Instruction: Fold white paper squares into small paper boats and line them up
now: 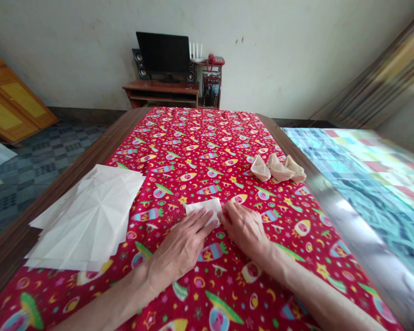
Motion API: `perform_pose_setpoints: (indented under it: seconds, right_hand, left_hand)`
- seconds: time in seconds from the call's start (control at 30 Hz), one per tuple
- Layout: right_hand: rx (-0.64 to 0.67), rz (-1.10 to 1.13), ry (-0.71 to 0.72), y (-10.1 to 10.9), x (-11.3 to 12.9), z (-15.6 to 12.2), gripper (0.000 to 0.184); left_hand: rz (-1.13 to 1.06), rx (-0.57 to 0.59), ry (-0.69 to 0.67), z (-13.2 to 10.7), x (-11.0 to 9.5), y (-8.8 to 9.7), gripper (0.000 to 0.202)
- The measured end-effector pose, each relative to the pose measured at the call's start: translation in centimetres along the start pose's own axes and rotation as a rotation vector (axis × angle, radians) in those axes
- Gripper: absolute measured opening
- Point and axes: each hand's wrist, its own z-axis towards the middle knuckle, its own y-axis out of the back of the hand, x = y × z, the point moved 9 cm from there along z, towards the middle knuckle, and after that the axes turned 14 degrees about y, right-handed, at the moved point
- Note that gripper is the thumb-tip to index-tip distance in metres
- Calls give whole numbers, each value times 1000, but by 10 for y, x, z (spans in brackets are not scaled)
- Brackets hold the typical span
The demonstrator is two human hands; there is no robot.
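Observation:
A small piece of folded white paper lies flat on the red patterned cloth in front of me. My left hand rests on it with the fingers stretched out, covering its lower part. At the paper's right edge, my right hand has its fingers curled in and closed on that edge; the fingertips are partly hidden. Left of my hands is a stack of creased white paper sheets. Several folded cream paper shapes sit in a row beyond my right hand.
The red cloth covers most of a long brown wooden table. To the right stands a bed with a checkered cover. Against the far wall is a desk with a monitor, speakers and a red telephone.

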Motion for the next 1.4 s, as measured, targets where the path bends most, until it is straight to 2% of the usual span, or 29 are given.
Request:
perform_pose_setpoints:
  seconds: [0.1,0.17,0.27,0.37,0.5,0.87,0.97,1.07,1.13,1.2,1.3,1.4]
  right_hand:
    - [-111,25,230,12,27,-6,25]
    - [-134,81,398,16,46,-14,32]
    - [-65,157,448,12,54,-25,42]
    - [66,194,422,4,51,-32,56]
    - [153,202,405,2,43,-39,56]
    - [58,157,366,9,33,-47,49]
    - [-19,213,336,14,28,-43,39]
    - [-107,316,247,17,15,-31,25]
    - [-172,329,62,16,-5,-22,22]
    - [-136,375,-54,8,-17,-13,20]
    - [-44,447,-147,-8,-22,-4,14]
    - [-67,523,-178,-14,-20,-2,10]
  left_hand:
    - [-5,8,-2,0,-2,3,53]
    - [-7,2,2,0,-3,5,51]
    - [1,-22,11,-2,-2,10,48]
    - [40,-22,-22,-7,-1,11,49]
    - [112,0,-26,-15,6,11,47]
    - [221,-64,9,-42,26,24,42]
    - [184,-108,15,-44,29,27,37]
    - [70,-197,41,-40,30,33,30]
    - [12,-237,54,-36,29,36,28]
    - [-3,-249,43,-32,25,37,27]
    - [3,-251,27,-29,21,36,27]
    - [16,-254,28,-29,22,35,26]
